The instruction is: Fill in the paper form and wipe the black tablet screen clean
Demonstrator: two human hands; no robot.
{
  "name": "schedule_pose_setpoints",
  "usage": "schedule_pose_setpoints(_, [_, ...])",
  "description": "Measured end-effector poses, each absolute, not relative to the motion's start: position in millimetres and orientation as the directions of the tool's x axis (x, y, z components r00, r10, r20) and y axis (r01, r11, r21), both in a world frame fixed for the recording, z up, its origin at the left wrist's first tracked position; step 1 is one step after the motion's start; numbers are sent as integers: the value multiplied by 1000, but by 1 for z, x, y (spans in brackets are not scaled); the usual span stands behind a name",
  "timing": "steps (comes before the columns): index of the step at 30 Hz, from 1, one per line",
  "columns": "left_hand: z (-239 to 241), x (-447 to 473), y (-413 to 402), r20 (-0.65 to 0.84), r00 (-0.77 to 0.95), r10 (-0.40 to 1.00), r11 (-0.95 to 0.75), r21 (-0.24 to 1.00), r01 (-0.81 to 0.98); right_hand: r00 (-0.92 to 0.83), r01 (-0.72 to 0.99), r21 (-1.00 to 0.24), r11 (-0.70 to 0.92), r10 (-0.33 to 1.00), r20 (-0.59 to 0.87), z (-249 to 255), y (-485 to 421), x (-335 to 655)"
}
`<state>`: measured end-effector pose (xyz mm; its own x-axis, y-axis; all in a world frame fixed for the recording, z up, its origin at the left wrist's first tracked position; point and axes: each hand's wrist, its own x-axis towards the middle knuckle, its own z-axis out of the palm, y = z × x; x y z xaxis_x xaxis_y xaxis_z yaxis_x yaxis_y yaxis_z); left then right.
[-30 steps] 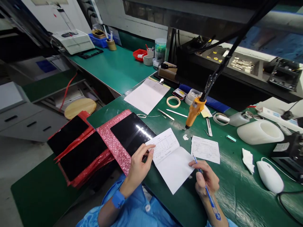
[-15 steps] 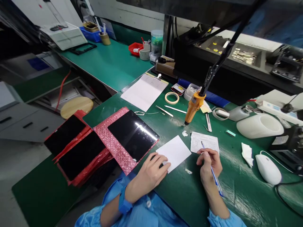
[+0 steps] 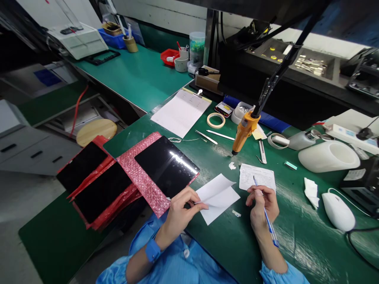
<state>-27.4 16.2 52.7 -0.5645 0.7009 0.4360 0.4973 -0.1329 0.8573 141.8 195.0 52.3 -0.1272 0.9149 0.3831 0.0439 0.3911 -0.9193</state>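
Observation:
Between thumb and fingers, my left hand (image 3: 184, 209) pinches the near left edge of a white sheet of paper (image 3: 223, 201), whose upper layer lifts and curls off the one below. My right hand (image 3: 263, 205) is closed around a blue and clear ballpoint pen (image 3: 268, 221), its tip pointing away from me. Just beyond that hand lies a small printed slip (image 3: 256, 176), partly covered by the fingers. Left of the paper, a black glass panel (image 3: 167, 165) rests on pink bubble wrap (image 3: 133, 169).
An orange electric screwdriver (image 3: 245, 132) hangs over the green table. Behind are tweezers (image 3: 206, 137), a tape roll (image 3: 216, 120) and a clipboard with paper (image 3: 181, 112). A white mouse (image 3: 338, 211) lies at right. More black panels (image 3: 102, 193) in red wrap lie at left.
My left hand has gone from lying on the paper to pinching its edge and lifting the top layer. My right hand with the pen has barely moved.

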Motion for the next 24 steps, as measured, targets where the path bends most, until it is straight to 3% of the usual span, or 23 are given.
schedule_pose_setpoints(6, [45,-32,15,257,-683,684,-87,958,274,-144,53,-921,386,916,375,51,195,142])
schedule_pose_setpoints(9, [49,-37,10,243,-655,715,-89,962,259,-147,49,-922,384,916,374,52,195,142])
schedule_pose_setpoints(11, [54,-40,7,281,-541,792,-117,941,318,-144,50,-922,383,916,373,53,195,142])
schedule_pose_setpoints(13, [59,-41,3,359,-324,875,-162,849,503,-140,53,-923,382,918,372,53,195,141])
schedule_pose_setpoints(16, [60,-35,-5,383,-50,922,-200,584,786,-136,57,-923,380,919,370,55,195,140])
schedule_pose_setpoints(19, [54,-25,-16,388,-3,922,-187,451,873,-140,55,-923,380,918,370,57,195,140])
schedule_pose_setpoints(24, [47,-16,-35,409,17,912,-178,360,916,-137,38,-927,373,921,365,59,194,138])
